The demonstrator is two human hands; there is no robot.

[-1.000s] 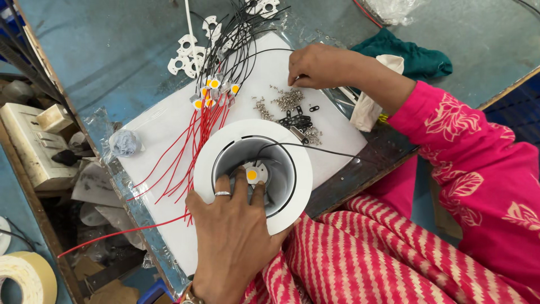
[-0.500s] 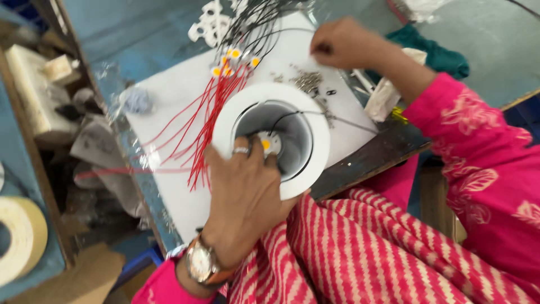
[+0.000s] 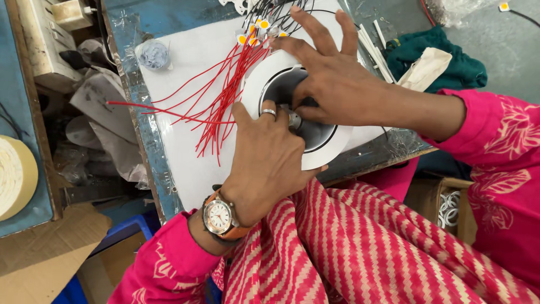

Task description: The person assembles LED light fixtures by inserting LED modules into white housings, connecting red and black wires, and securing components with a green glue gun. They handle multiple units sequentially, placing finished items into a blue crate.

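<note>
One round white lamp housing (image 3: 264, 79) lies under both hands. The left hand (image 3: 267, 163) pinches a small metal part (image 3: 295, 119) inside; the right hand (image 3: 332, 73), fingers spread, perhaps presses there too. Red wires (image 3: 219, 101) lie left of them.

Left hand (image 3: 264, 163) palm down, fingers curled; right hand (image 3: 332, 79) fingers spread, thumb tucked under

Round lamp housing (image 3: 264, 79) on a work board (image 3: 185, 62), wire bundle (image 3: 219, 101) left of it, tape roll (image 3: 14, 174) far left
</note>
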